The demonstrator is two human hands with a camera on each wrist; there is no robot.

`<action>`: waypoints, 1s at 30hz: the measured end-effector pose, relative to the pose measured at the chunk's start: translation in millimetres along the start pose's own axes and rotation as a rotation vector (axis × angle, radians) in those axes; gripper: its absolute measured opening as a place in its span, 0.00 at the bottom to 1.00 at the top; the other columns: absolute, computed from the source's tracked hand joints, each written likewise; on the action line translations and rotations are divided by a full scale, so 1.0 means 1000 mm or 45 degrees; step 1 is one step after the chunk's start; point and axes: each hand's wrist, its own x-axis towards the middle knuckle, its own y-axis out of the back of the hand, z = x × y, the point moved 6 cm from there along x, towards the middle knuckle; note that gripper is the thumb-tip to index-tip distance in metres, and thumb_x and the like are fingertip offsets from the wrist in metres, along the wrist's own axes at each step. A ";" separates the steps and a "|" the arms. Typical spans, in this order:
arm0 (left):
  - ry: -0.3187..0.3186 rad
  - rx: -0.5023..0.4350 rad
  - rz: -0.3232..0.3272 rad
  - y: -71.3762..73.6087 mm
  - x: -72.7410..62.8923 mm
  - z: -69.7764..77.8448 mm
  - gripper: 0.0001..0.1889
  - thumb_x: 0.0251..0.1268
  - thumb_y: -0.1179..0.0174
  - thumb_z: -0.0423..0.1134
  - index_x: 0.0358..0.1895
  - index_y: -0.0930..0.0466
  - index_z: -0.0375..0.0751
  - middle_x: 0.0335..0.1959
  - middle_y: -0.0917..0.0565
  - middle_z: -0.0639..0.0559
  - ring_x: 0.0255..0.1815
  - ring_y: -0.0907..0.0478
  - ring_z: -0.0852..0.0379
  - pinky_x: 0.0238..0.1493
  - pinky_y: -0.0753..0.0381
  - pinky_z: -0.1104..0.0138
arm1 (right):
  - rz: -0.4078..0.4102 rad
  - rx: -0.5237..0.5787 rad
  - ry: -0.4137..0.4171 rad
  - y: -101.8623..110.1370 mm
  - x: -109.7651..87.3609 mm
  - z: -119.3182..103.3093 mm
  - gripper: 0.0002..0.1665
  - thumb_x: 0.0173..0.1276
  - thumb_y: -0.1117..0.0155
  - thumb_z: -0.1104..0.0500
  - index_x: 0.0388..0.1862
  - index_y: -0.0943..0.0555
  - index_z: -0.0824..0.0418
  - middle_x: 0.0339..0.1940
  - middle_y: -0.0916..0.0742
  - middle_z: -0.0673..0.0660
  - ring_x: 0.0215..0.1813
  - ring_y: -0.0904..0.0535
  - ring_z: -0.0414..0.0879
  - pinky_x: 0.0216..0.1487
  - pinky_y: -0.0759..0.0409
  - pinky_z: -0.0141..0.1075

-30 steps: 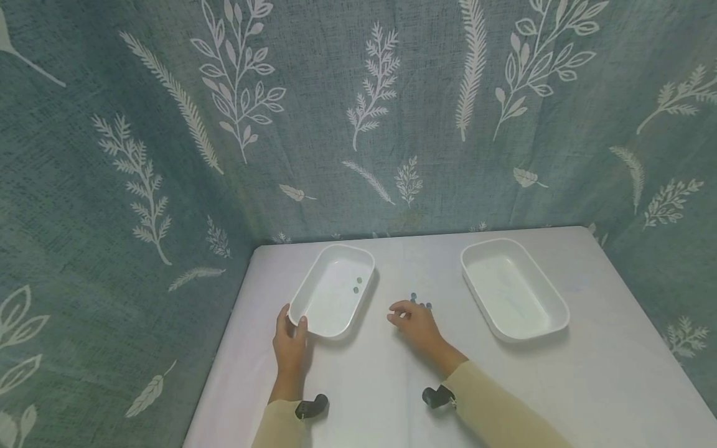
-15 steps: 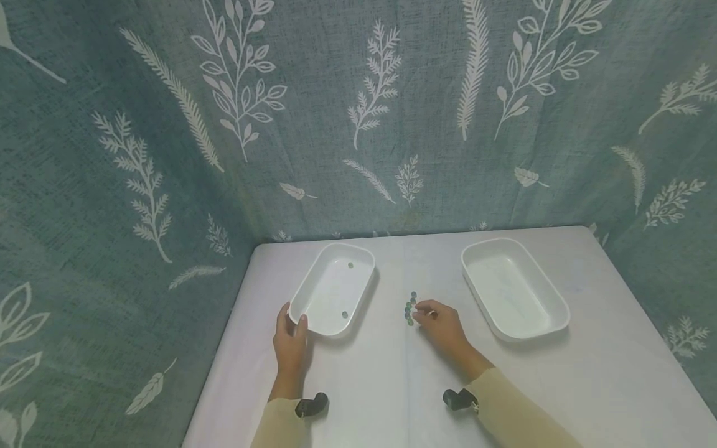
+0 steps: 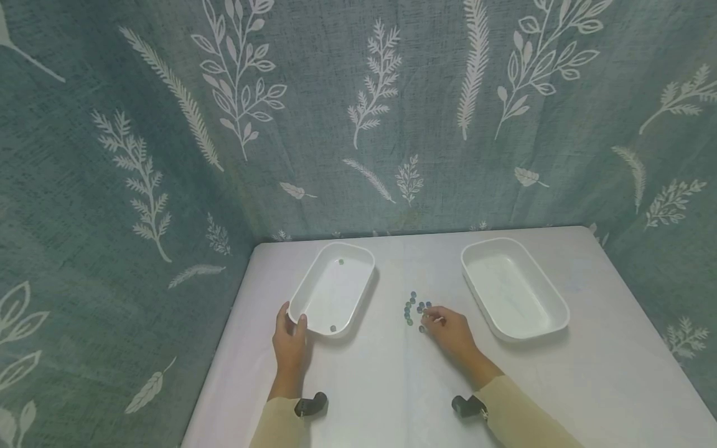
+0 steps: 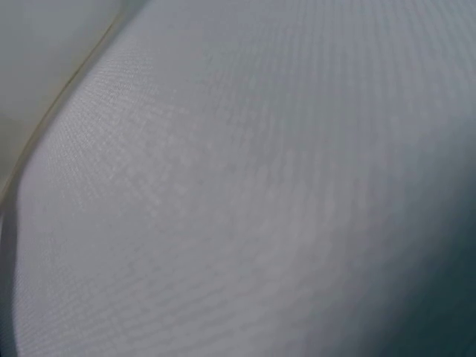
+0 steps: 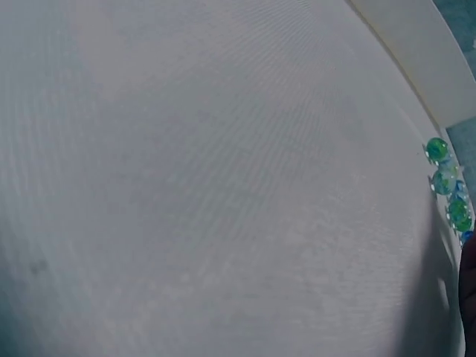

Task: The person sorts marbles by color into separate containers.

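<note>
My left hand [image 3: 290,348] grips the near left corner of the white plastic tray [image 3: 365,287] on the left, thumb and fingers on either side of the corner. Inside that tray lie a green glass marble [image 3: 341,261] at the far end and a darker marble [image 3: 333,328] at the near end. My right hand [image 3: 452,333] is over a loose group of blue and green marbles [image 3: 407,310] on the table, fingers bent, fingertips right at one marble. I cannot tell if it is pinched. In the right wrist view, several marbles [image 5: 443,180] line the right edge.
A second white tray [image 3: 546,280] stands on the right, with no marbles seen inside. The white-covered table [image 3: 370,398] meets a green leaf-patterned curtain [image 3: 313,124] at its back and left. A single marble [image 3: 422,329] lies just in front of the group.
My right hand has drawn back to the right, uncovering more marbles. Both marbles in the left tray have rolled apart, one to the far end, one to the near end. My left hand has stayed put.
</note>
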 end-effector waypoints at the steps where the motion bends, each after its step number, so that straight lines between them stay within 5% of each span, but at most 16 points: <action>1: 0.007 0.006 0.001 0.000 0.000 -0.001 0.32 0.71 0.47 0.53 0.75 0.43 0.51 0.73 0.35 0.54 0.74 0.43 0.50 0.72 0.48 0.44 | -0.009 -0.004 -0.005 0.000 -0.001 0.000 0.13 0.65 0.33 0.55 0.47 0.15 0.56 0.37 0.15 0.49 0.36 0.21 0.43 0.38 0.21 0.38; 11: -0.004 0.011 0.000 0.001 0.001 -0.002 0.32 0.71 0.47 0.53 0.75 0.43 0.52 0.73 0.35 0.54 0.74 0.43 0.50 0.72 0.49 0.45 | -0.055 -0.039 0.047 -0.006 -0.004 0.004 0.15 0.64 0.32 0.54 0.47 0.16 0.58 0.47 0.13 0.56 0.54 0.19 0.54 0.57 0.23 0.51; 20: -0.008 -0.011 0.004 0.000 0.001 -0.003 0.31 0.72 0.47 0.51 0.74 0.43 0.50 0.73 0.35 0.52 0.74 0.43 0.47 0.72 0.50 0.43 | -0.039 -0.134 0.116 -0.010 -0.005 0.004 0.13 0.62 0.31 0.54 0.44 0.15 0.57 0.34 0.13 0.49 0.40 0.18 0.47 0.46 0.19 0.46; 30: -0.006 0.005 0.009 -0.001 0.002 -0.001 0.32 0.72 0.48 0.52 0.74 0.43 0.48 0.73 0.35 0.54 0.74 0.43 0.48 0.72 0.50 0.44 | -0.015 -0.272 0.196 -0.013 -0.006 0.001 0.11 0.62 0.31 0.54 0.42 0.14 0.55 0.34 0.13 0.48 0.39 0.18 0.46 0.44 0.20 0.45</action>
